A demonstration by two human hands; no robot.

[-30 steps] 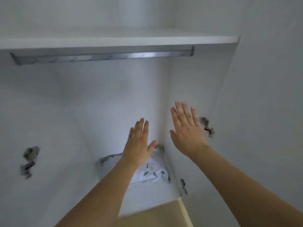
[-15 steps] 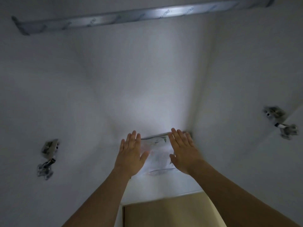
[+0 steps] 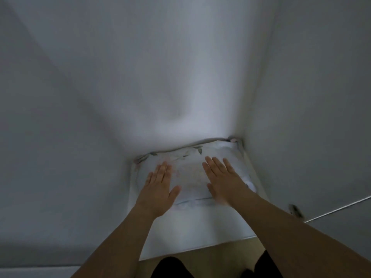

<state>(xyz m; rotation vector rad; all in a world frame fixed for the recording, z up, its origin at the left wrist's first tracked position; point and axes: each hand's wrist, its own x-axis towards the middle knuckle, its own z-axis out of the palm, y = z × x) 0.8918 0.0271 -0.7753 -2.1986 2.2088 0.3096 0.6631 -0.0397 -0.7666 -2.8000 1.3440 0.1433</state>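
- Left hand (image 3: pixel 158 187) and right hand (image 3: pixel 224 181) lie flat on the folded bedding (image 3: pixel 188 173), fingers straight, gripping nothing.
- It seems soft and light; grasp it under both sides.

A folded white leaf-printed fabric bundle (image 3: pixel 188 173) is set on the flat white wardrobe base panel (image 3: pixel 192 227), lower centre of the frame, against the pale back panel (image 3: pixel 180 77) and right side wall (image 3: pixel 311 97). The left hand (image 3: pixel 158 189) is laid flat on its left part and the right hand (image 3: pixel 224 181) on its right.
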